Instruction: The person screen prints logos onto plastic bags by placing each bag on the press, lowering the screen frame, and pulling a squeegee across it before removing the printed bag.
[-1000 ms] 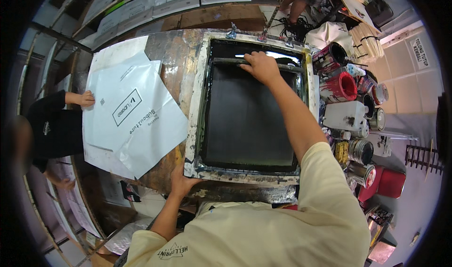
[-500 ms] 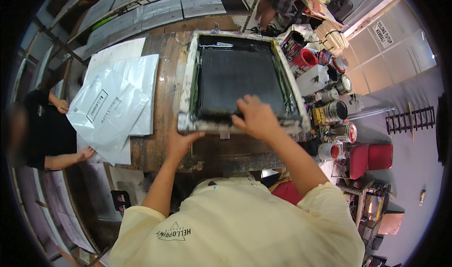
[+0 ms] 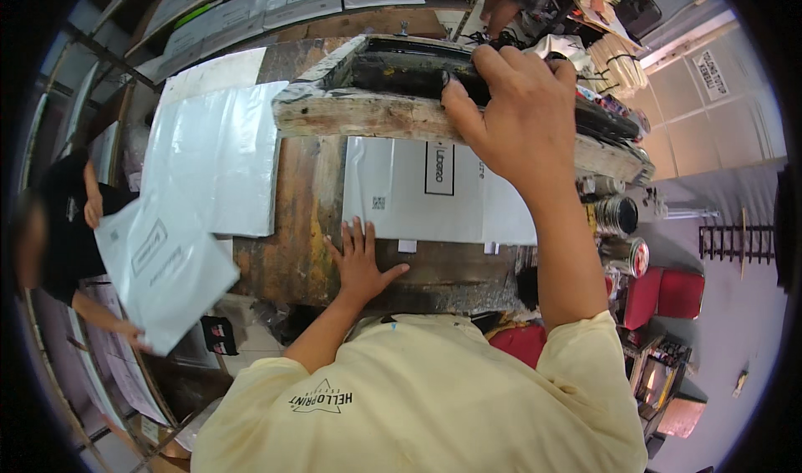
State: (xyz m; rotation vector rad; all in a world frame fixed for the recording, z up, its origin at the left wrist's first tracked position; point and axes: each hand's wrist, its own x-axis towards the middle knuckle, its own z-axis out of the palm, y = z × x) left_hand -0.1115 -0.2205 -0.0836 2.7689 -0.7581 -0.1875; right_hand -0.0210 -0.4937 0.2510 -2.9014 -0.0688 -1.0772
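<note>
A wooden-framed printing screen (image 3: 368, 116), smeared with dark ink inside, is tilted up with its near edge raised. My right hand (image 3: 522, 110) is closed over that near edge, its thumb and fingers stained dark at the tips. Below the screen, a white plastic bag (image 3: 409, 202) with black print lies flat on the worn wooden table (image 3: 292, 260). My left hand (image 3: 361, 268) is spread flat, palm down, at the bag's near left corner, its fingertips on or beside the edge. The far part of the bag is hidden by the screen and my right hand.
At left, a co-worker (image 3: 63, 222) holds a printed white bag (image 3: 167, 277) by two sides. A pile of white bags (image 3: 213, 156) lies left of the screen. Paint cans (image 3: 616, 214) line the right side, near a red chair (image 3: 668, 293). Racks of bags (image 3: 301, 1) stand beyond.
The screen's near edge has swung up, uncovering the printed bag. My right hand now grips the frame; my left hand has moved from the frame to the bag's corner. The co-worker has lifted away a bag.
</note>
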